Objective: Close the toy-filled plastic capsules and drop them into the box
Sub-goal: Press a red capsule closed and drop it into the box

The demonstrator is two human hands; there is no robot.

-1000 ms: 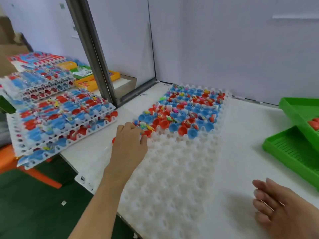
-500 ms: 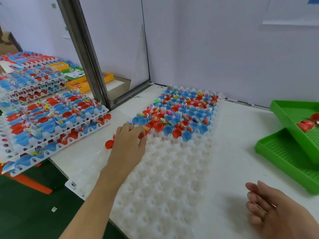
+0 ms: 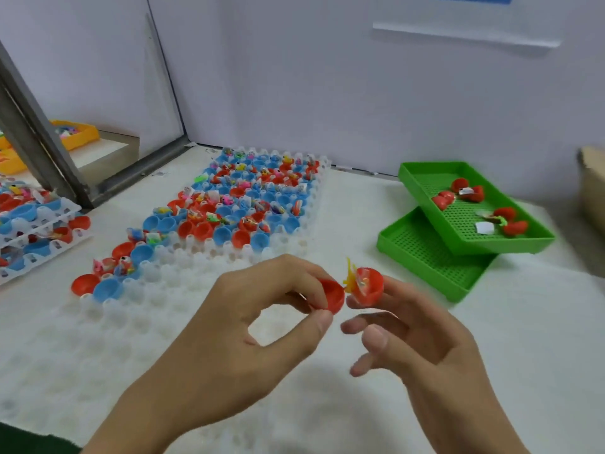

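- Hands up front over the white tray [image 3: 137,326]; left hand [image 3: 229,342] pinches an empty red half [image 3: 332,298] between thumb and fingers
- right hand [image 3: 422,348] holds the other red half [image 3: 368,286] on its fingertips, a yellow toy [image 3: 351,276] poking out; the two halves sit just beside each other, not joined
- more open red and blue capsules [image 3: 242,208] fill the tray's far end on the table [image 3: 523,339]
- two stacked green trays [image 3: 425,253] to the right, a few red capsules in the top one; cardboard box [image 3: 592,188] at the right edge
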